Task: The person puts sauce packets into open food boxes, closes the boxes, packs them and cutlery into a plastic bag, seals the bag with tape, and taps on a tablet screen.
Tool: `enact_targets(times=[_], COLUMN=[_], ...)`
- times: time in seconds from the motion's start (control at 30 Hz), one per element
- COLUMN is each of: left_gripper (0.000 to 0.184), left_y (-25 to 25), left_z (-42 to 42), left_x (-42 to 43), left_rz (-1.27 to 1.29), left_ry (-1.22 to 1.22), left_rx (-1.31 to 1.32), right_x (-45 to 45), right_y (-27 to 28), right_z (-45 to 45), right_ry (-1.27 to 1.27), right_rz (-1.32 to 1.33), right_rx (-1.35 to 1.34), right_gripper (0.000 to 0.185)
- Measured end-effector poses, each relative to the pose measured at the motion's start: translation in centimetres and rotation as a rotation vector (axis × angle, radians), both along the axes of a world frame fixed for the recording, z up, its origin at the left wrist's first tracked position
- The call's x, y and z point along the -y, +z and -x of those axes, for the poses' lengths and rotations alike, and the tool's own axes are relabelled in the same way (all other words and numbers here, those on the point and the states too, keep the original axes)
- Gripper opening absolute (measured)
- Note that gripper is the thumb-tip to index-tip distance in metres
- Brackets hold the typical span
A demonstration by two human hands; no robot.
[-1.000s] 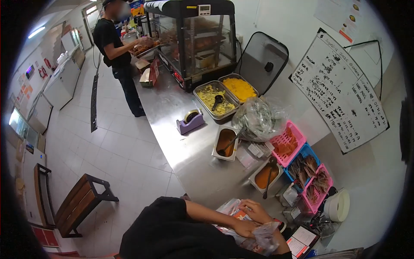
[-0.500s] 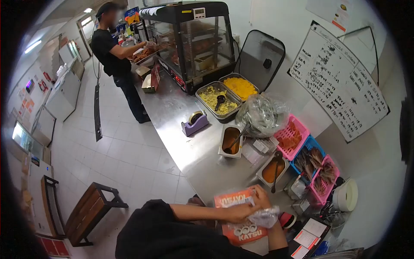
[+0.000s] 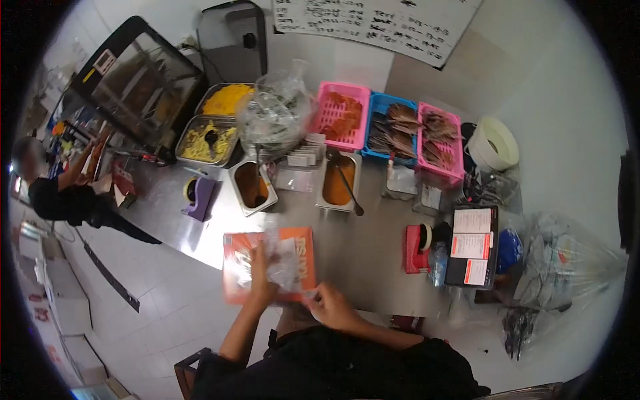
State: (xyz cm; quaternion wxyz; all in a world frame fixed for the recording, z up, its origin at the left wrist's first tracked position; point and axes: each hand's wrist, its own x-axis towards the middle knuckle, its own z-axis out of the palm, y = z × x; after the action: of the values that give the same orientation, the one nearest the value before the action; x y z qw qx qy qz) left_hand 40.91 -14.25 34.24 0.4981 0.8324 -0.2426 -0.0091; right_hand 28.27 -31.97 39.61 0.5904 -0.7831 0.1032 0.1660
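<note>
An orange-and-white KATSU box [image 3: 233, 283] lies flat on the steel counter, close to my body. Across its top is a crumpled clear plastic bag [image 3: 285, 265], somewhat blurred. My left hand [image 3: 262, 277] is over the box, its fingers closed on the bag. At the box's near right corner, my right hand [image 3: 330, 308] pinches what looks like the bag's edge between thumb and fingers. Past the box stand two metal pans of sauce, one brown [image 3: 252, 187] and one orange [image 3: 338, 183], each with a ladle in it.
A purple tape dispenser [image 3: 199, 203] stands left, a red one [image 3: 418, 250] right, beside a label-covered black board [image 3: 472, 247]. Behind are yellow-food trays [image 3: 207, 143], a large plastic bag [image 3: 277, 117], and pink [image 3: 343, 113] and blue baskets [image 3: 379, 110]. A co-worker [image 3: 67, 193] stands by the warmer cabinet [image 3: 143, 87].
My view has turned right and down to face the counter. My hands, earlier close together over the plastic bag, are now apart, the right one at the box's near corner.
</note>
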Motion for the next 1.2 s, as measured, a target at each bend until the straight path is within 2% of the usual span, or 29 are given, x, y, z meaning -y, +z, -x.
enact_targets(times=[0.03, 0.07, 0.1, 0.13, 0.17, 0.2, 0.23, 0.3, 0.33, 0.37, 0.4, 0.43, 0.47, 0.5, 0.6, 0.63, 0.67, 0.77, 0.8, 0.87, 0.9, 1.0, 1.03, 1.13, 1.2], left_gripper=[0.071, 0.059, 0.048, 0.033, 0.025, 0.018, 0.026, 0.036, 0.04, 0.046, 0.046, 0.046, 0.047, 0.046, 0.043, 0.04, 0.037, 0.037, 0.043, 0.053, 0.064, 0.07, 0.07, 0.06, 0.037], left_y=[-1.0, -2.7, -3.7, -1.9, 0.4, 2.5, 3.2, 2.5, 2.1, 2.8, 2.7, 2.5, 2.2, -1.5, 0.1, 0.9, 1.7, 3.0, -3.8, 4.9, 6.9, 7.0, 7.3, 7.5, 5.1], left_z=[-0.7, -1.5, -2.1, -2.9, -2.8, -2.7, -3.0, -2.9, -2.7, -2.3, -2.1, -2.0, -1.9, -1.6, -0.2, -0.3, -0.3, -1.6, -2.8, -3.4, -4.1, -3.8, -3.8, -3.7, -3.3], left_x=[-0.5, -1.0, -1.3, -0.4, 0.4, 1.1, 1.4, 0.7, 0.5, 0.4, 0.5, 0.6, 0.6, -0.9, 1.7, 1.5, 1.4, 1.5, -5.5, -1.5, -1.5, -2.8, -4.0, -3.9, -5.0], left_rz=[0.058, 0.233, 0.435, 0.648, 0.497, 0.344, 0.327, 0.367, 0.391, 0.437, 0.356, 0.277, 0.203, 0.109, 0.052, -0.039, -0.131, -0.2, -0.158, 0.147, 0.019, 0.44, 0.492, 0.321, 0.116], left_ry=[0.054, 0.148, 0.247, 0.34, 0.418, 0.491, 0.5, 0.496, 0.495, 0.476, 0.547, 0.617, 0.688, 0.625, 0.566, 0.56, 0.55, 0.511, 0.363, 0.498, 0.449, 0.32, 0.16, 0.191, 0.256], left_rx=[-0.046, -0.222, -0.415, -0.604, -0.574, -0.541, -0.541, -0.542, -0.538, -0.55, -0.541, -0.526, -0.506, -0.197, -0.165, -0.183, -0.199, -0.129, -0.612, -0.742, -0.801, -0.872, -0.96, -0.936, -0.838], right_x=[-1.1, -2.0, -2.3, -2.3, -1.8, 0.1, 2.5, 8.1, 11.1, 15.3, 19.1, 24.5, 29.6, 33.3, 39.9, 40.7, 40.4, 39.8, 39.7, 38.5, 38.5, 38.7, 38.4, 36.6, 33.2], right_y=[-1.8, -3.7, -4.0, -4.1, -4.0, -3.4, -1.8, -2.0, -0.7, -3.2, -2.5, -5.7, -9.3, -10.7, -15.0, -16.0, -16.4, -17.2, -16.4, -13.9, -13.7, -12.8, -12.2, -10.6, -8.3], right_z=[1.1, 1.7, 1.3, 0.6, -0.1, -2.3, -4.2, -8.1, -9.5, -11.5, -12.6, -13.3, -13.5, -13.0, -11.9, -11.7, -11.8, -11.3, -11.3, -10.8, -10.4, -9.0, -8.7, -8.1, -9.0], right_ry=[0.15, 0.301, 0.359, 0.417, 0.477, 0.506, 0.447, 0.111, -0.218, -0.34, -0.48, -0.46, -0.533, -0.549, -0.447, -0.388, -0.448, -0.601, -0.61, -0.634, -0.678, -0.796, -0.821, -0.914, -1.051], right_rz=[-0.237, -0.475, -0.4, -0.317, -0.228, -0.276, -0.288, -0.122, -0.115, 0.098, 0.415, 0.91, 1.05, 1.085, 1.126, 1.128, 1.128, 1.106, 1.099, 1.08, 1.046, 0.962, 0.947, 0.944, 0.72], right_rx=[-0.005, -0.006, 0.221, 0.445, 0.667, 0.609, 0.443, 0.503, 0.378, 0.399, 0.541, 0.56, 0.407, 0.301, 0.02, -0.07, -0.095, -0.148, -0.151, -0.167, -0.076, 0.164, 0.222, 0.358, 0.582], right_gripper=[0.034, 0.037, 0.038, 0.038, 0.039, 0.036, 0.029, 0.021, 0.018, 0.017, 0.015, 0.012, 0.011, 0.012, 0.014, 0.015, 0.015, 0.013, 0.012, 0.01, 0.009, 0.007, 0.007, 0.007, 0.006])
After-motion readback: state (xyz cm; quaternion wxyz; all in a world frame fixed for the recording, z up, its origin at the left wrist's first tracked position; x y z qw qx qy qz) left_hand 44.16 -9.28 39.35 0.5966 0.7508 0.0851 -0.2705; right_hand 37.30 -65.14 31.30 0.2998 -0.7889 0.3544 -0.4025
